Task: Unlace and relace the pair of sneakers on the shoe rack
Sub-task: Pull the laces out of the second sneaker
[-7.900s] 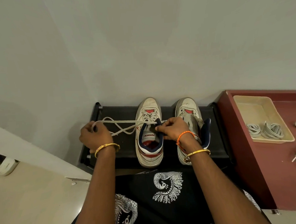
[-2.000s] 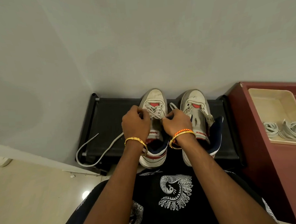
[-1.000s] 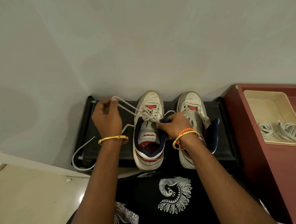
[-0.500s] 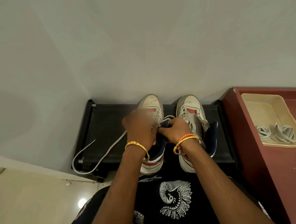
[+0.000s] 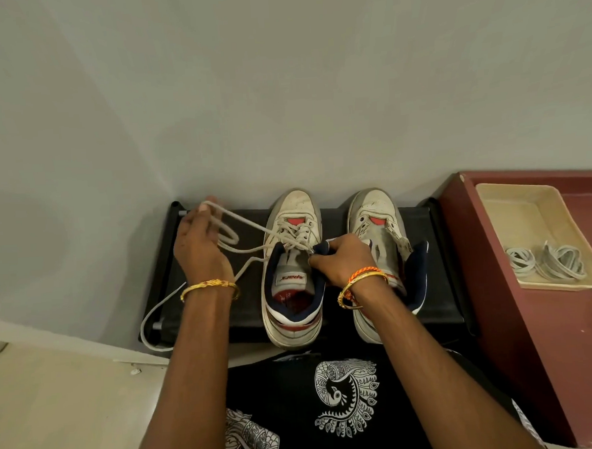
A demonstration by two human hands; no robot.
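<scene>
While the left hand (image 5: 200,250) pinches the lace (image 5: 250,226) taut and the right hand (image 5: 341,263) grips the left sneaker (image 5: 292,279) on the shoe rack (image 5: 438,285), overpulling could tip it off.

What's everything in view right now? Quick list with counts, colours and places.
sneakers: two, white with navy and red, side by side on the rack, toes to the wall.
lace: one, off-white, partly threaded in the left sneaker, its free end trailing off the rack's left edge.
rack: one, black, against the wall.
cabinet: one, dark red, right of the rack.
tray: one, cream, on the cabinet.
spare laces: grey bundles in the tray; count unclear.
bangles: gold, one on each wrist, plus an orange band on the right.
left hand: pulls the lace out leftward.
right hand: grips the left sneaker's collar.
</scene>
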